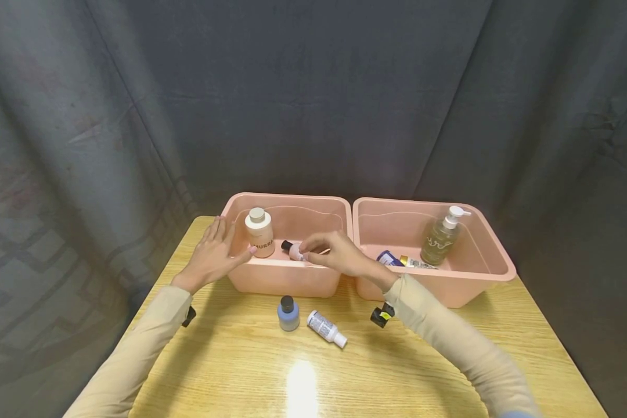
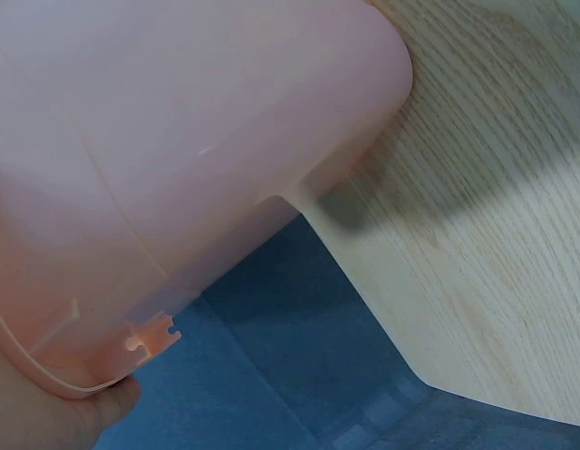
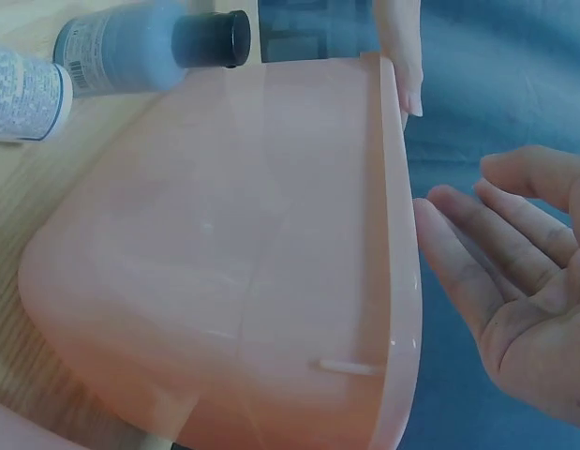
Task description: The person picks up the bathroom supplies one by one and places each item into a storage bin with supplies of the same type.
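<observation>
Left hand (image 1: 211, 255): fingers straight, laid against the left wall and rim of the left pink plastic tub (image 1: 284, 277), steadying it. Right hand (image 1: 337, 253): over that tub's front rim, fingers loose and apart in the wrist view, holding nothing as far as could be seen; a small pale bottle with black cap (image 1: 292, 250) lay just at its fingertips inside the tub, beside an upright cream jar-bottle (image 1: 259, 233). Step judged: placing into the tub, release about complete. Next move would call for reaching back to the 2 bottles on the wooden table (image 1: 230, 371): blue bottle (image 1: 288, 314), white bottle (image 1: 326, 328).
</observation>
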A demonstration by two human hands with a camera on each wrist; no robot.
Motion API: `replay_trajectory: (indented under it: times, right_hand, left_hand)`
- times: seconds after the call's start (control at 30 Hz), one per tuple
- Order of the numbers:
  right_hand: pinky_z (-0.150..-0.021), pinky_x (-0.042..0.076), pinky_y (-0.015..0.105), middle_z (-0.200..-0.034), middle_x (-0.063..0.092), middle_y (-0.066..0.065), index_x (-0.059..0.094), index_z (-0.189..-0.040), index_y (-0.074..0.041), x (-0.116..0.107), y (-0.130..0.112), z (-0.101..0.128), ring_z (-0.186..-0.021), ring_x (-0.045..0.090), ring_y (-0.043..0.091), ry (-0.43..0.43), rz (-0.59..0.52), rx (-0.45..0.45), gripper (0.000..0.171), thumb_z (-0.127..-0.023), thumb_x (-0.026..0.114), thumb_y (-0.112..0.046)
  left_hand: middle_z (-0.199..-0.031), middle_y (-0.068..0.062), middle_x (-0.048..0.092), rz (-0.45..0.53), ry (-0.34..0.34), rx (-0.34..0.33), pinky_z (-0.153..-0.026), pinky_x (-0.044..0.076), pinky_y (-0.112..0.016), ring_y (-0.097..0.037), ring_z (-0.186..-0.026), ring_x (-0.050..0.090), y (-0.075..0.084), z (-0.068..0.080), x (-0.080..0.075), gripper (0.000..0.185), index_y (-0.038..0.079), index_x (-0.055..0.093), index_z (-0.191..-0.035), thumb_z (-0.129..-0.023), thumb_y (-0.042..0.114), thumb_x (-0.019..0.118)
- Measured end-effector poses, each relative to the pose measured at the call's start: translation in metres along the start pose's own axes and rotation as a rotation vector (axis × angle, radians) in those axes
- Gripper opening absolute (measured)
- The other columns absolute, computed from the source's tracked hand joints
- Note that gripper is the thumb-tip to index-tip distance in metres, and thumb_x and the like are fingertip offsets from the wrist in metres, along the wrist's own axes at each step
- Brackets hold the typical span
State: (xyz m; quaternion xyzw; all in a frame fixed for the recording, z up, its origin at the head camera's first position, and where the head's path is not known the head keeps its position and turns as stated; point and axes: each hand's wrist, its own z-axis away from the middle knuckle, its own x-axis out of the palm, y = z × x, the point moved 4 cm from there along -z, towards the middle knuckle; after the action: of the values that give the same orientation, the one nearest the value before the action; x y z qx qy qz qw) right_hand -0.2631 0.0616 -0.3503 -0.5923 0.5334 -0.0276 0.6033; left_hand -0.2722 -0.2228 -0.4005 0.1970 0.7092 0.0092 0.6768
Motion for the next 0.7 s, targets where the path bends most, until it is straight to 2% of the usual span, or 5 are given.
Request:
replay_trajectory:
  times: [0.27,0.5,0.7]
  right_hand:
    - [-0.085,0.056,0.029,-0.104,0.073,0.014,0.072,-0.105,0.001,0.005,-0.003,0.005,-0.093,0.069,0.016,0.013,-0.044,-0.029,0.015,-0.090,0.068,0.000]
    - [-0.084,0.056,0.027,-0.105,0.073,0.010,0.072,-0.108,0.003,0.013,-0.006,0.011,-0.095,0.069,0.016,-0.012,-0.070,-0.060,0.018,-0.090,0.067,0.002]
    - [-0.086,0.055,0.028,-0.107,0.073,0.009,0.072,-0.110,-0.001,0.023,-0.005,0.018,-0.097,0.068,0.015,-0.043,-0.099,-0.037,0.020,-0.090,0.067,0.002]
  left_hand:
    - [-0.160,-0.028,-0.005,0.001,0.009,0.005,-0.119,0.002,-0.053,-0.042,-0.148,-0.004,0.001,0.001,-0.002,0.105,-0.009,0.010,-0.154,-0.093,0.073,0.038]
    - [-0.160,-0.027,-0.006,0.012,0.007,0.003,-0.119,0.001,-0.052,-0.041,-0.148,-0.005,0.001,0.001,-0.002,0.105,-0.008,0.010,-0.154,-0.093,0.073,0.037]
    - [-0.161,-0.027,-0.006,0.010,0.006,0.005,-0.119,0.001,-0.053,-0.041,-0.148,-0.006,0.001,0.001,-0.001,0.105,-0.008,0.010,-0.154,-0.093,0.073,0.038]
